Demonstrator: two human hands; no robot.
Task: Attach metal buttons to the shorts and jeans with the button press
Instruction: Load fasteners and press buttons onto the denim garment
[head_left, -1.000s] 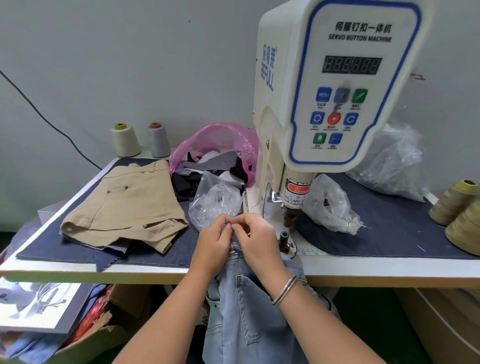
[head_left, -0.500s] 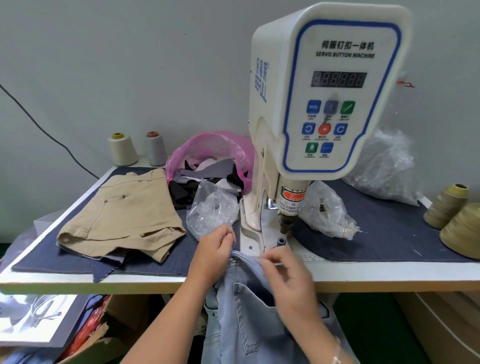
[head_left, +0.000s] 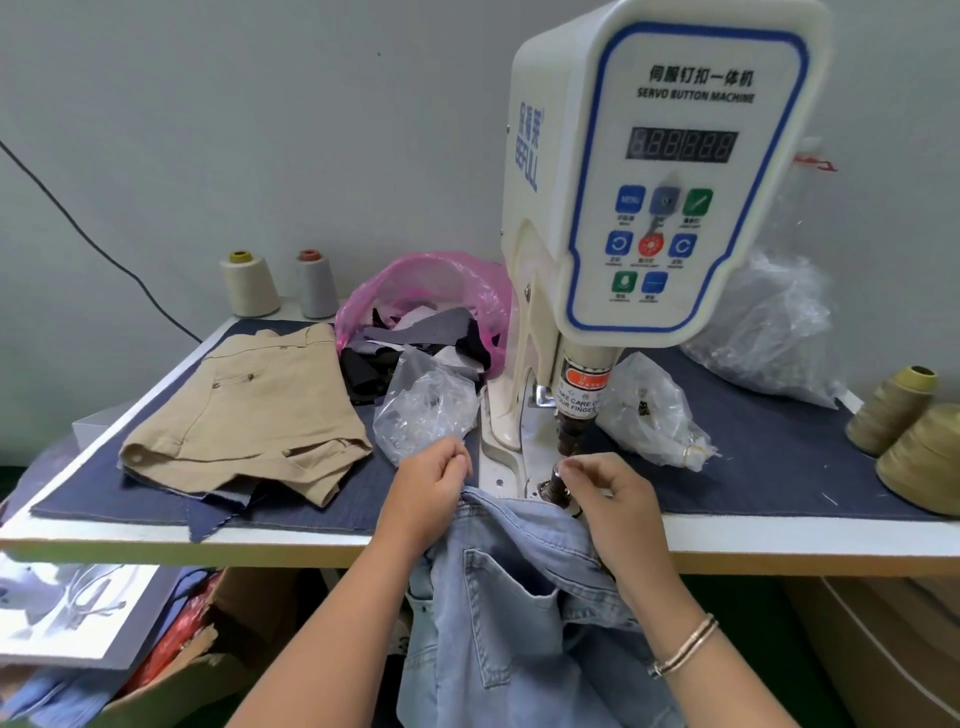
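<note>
One worktop (head_left: 779, 540) carries a dark denim mat and one white button press (head_left: 660, 171), its plunger hanging above the lower die (head_left: 557, 480) near the front edge. One pair of light blue jeans (head_left: 519, 623) hangs over that edge with the waistband lifted beside the die. One pair of tan shorts (head_left: 249, 415) lies flat on the mat to the left, well apart from the press. One pink bag (head_left: 441, 280) holds fabric scraps, and three clear plastic bags lie around the press. Four thread cones stand at the edges, two at the back left and two on the right. The left hand (head_left: 426, 493) has its grip curled, pinching the jeans waistband. The right hand (head_left: 618, 514) has thumb and forefinger pressed together on something small at the die top; what it pinches cannot be told.
</note>
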